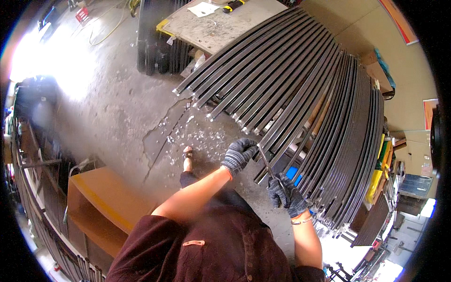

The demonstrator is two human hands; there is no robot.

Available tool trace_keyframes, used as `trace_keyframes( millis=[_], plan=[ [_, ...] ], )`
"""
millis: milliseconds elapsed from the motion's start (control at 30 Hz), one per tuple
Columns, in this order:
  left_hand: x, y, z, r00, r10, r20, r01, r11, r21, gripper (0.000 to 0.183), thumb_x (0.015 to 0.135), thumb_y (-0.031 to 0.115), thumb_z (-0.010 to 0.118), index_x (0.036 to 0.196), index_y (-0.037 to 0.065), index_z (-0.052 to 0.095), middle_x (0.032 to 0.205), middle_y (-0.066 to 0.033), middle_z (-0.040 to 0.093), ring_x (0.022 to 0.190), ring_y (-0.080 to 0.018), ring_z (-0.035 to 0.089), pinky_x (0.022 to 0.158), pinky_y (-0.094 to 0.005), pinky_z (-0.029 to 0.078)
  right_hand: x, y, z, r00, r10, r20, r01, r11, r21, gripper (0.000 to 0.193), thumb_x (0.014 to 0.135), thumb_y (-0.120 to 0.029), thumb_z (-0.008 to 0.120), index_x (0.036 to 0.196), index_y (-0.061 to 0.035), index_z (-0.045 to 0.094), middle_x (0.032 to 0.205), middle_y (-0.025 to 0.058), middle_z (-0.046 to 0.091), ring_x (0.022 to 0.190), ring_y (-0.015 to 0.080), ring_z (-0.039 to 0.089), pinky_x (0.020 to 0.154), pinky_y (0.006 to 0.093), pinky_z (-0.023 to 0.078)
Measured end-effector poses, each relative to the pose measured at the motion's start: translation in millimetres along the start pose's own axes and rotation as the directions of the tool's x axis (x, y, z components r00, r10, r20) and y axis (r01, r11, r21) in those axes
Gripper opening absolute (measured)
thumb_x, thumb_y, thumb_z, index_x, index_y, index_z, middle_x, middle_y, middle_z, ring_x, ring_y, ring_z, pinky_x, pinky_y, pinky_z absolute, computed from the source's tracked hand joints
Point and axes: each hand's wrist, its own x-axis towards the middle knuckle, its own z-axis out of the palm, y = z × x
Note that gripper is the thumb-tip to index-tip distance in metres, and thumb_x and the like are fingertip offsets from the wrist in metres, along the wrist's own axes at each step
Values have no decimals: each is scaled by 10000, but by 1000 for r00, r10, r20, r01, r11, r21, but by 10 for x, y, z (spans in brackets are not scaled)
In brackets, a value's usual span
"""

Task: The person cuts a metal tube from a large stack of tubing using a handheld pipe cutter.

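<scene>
Both my hands wear dark knit gloves. My left hand (239,154) rests on the near end of a dark steel tube in a long stack of metal tubes (300,84) lying in front of me. My right hand (285,193) is closed around the handle of a thin metal tool (266,163), whose tip reaches up to the tube end beside my left hand. The tool's exact kind is too small to tell.
A dusty workbench (213,26) with paper and a yellow-black tool stands beyond the tubes. An orange-brown box (101,197) sits at my lower left. The cracked concrete floor (122,108) holds bright metal chips. Racks and coloured items line the right side.
</scene>
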Motion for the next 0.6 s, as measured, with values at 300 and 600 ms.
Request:
trace_keyframes(
  millis=[300,600],
  plan=[
    [-70,53,-79,881,471,-42,-368,739,564,139,738,118,626,859,51,641,819,-143,620,750,-338,588,665,-374,487,-179,-248,376,952,-19,-305,-25,990,-142,384,897,-414,462,920,-56,600,677,29,598,494,141,536,393,268,426],
    [-177,362,-169,833,550,68,-458,614,643,125,701,100,650,813,50,627,768,-137,596,713,-327,579,628,-386,483,-249,-442,-124,996,38,-75,-34,998,59,310,913,-360,449,932,-79,578,768,52,598,592,149,567,469,278,460]
  ],
)
